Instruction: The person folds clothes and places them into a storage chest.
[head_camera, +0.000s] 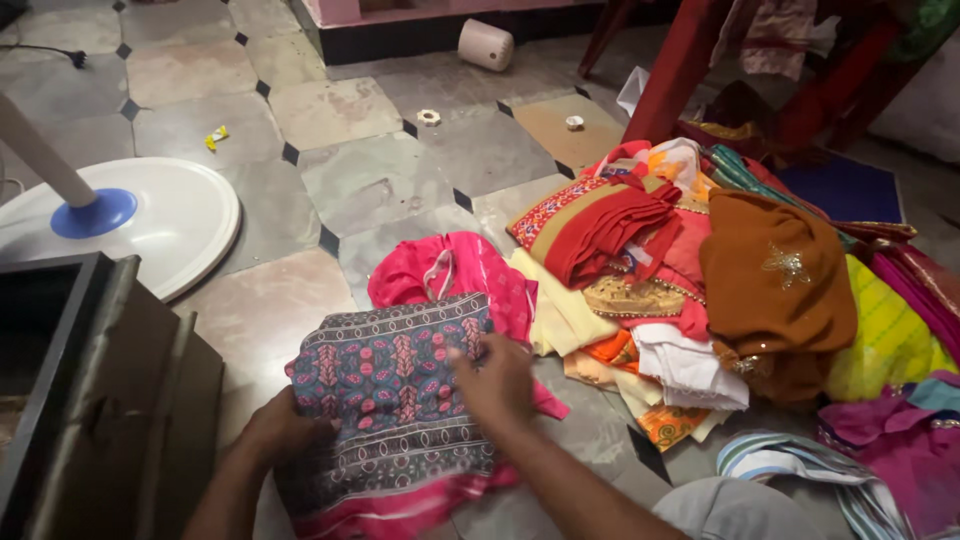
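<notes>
I see the patterned folded cloth (395, 400) lying on the floor (420, 170), overlapping a pink garment (470, 270). My left hand (280, 425) grips its left edge; my right hand (497, 380) presses flat on its right edge. A clothes pile (700, 290) lies right of it.

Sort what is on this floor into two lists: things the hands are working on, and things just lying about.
In hand:
left hand
right hand
patterned cloth
pink cloth
pile of clothes

Lying about:
fan base
white cylinder
yellow scrap
small white ring
dark box
</notes>
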